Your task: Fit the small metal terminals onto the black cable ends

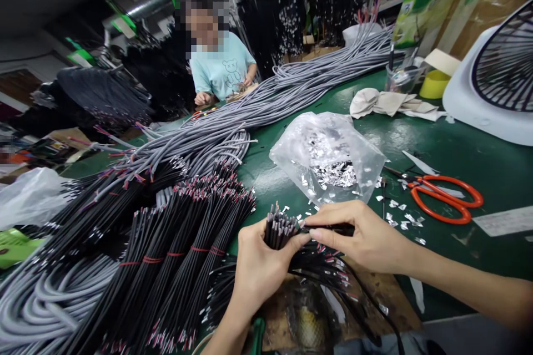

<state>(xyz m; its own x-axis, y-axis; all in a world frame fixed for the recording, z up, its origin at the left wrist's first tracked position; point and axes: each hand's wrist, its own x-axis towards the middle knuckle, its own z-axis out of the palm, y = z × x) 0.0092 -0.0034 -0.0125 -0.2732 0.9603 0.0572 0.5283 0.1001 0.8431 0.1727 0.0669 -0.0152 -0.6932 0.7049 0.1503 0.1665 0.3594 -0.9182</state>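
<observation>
My left hand point(257, 266) is closed round a bundle of thin black wires point(280, 228), whose cut ends point up and away. My right hand point(358, 236) pinches a single black wire point(339, 228) lying across the top of that bundle, fingertips touching my left thumb. More loose black wires point(322, 269) trail under both hands onto a brown board point(385, 294). A clear plastic bag point(328, 155) of small silver metal pieces lies just beyond my hands.
Tied black wire bundles point(175, 255) and long grey cables point(233, 122) cover the left of the green table point(478, 161). Orange scissors point(445, 197) lie right, a white fan point(495, 77) far right. Another person point(220, 66) sits across the table.
</observation>
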